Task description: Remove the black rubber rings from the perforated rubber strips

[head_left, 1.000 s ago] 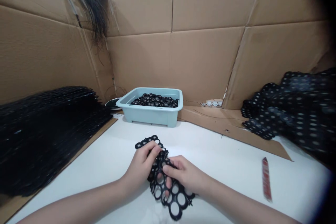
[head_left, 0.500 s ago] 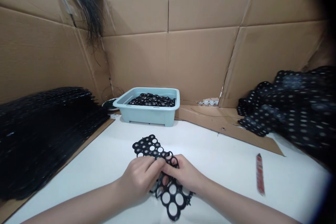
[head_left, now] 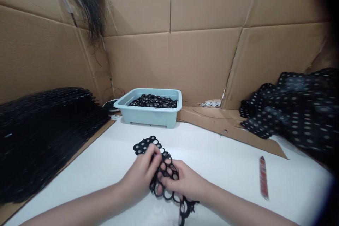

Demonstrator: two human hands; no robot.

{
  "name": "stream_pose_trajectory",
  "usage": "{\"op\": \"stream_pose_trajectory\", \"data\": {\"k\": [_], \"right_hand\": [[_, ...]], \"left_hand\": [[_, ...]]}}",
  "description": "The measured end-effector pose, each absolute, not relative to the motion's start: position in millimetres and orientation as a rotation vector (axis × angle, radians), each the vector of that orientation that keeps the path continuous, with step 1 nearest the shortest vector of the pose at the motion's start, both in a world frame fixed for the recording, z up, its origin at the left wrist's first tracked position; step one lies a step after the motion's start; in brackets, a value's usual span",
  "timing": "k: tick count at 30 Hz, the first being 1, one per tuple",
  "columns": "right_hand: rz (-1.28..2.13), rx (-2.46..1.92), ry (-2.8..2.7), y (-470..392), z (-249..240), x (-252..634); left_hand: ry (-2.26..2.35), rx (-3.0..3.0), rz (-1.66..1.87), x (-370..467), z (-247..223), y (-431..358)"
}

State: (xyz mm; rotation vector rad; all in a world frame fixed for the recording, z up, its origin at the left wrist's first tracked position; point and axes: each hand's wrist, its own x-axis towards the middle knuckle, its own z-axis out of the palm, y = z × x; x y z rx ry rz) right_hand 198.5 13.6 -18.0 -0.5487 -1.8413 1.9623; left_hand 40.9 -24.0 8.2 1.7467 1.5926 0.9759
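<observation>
Between my hands is a strip of black lace trim made of joined rings with round holes. Its far end rests on the white table, while the near end hangs down toward me. My right hand is wrapped round the middle of the strip, with fingers showing through the holes from behind. Over the left side of the strip, my left hand is closed in a pinch of thumb and forefinger. Whatever lies between those fingertips is too small and blurred to make out.
A light blue plastic basin holding black lace stands at the back. Black sheets are stacked at left, and dotted black lace is heaped at right. A thin red-brown tool lies on the white table. Cardboard walls surround it.
My left hand has lifted slightly up and away from the strip. The right hand has spread under the lace and turned it, so the near end now hangs folded.
</observation>
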Motion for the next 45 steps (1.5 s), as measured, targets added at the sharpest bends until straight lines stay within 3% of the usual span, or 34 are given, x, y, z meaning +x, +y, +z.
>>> {"op": "stream_pose_trajectory", "data": {"k": [4, 9, 18, 32, 45], "right_hand": [[2.031, -0.538, -1.872, 15, -17, 200], [1.894, -0.608, -1.917, 22, -23, 201], [1.999, -0.71, -1.787, 16, -21, 196], [1.946, -0.721, -1.656, 17, -29, 193], [1.883, -0.699, -1.765, 14, -26, 196]], "left_hand": [[1.826, 1.615, 1.467, 23, 20, -8], [1.675, 1.883, 1.024, 37, 16, -16], [1.611, 1.928, 0.85, 50, 0, -22], [1.648, 2.15, 0.765, 51, -5, -34], [1.557, 1.901, 0.825, 54, -5, -33]]}}
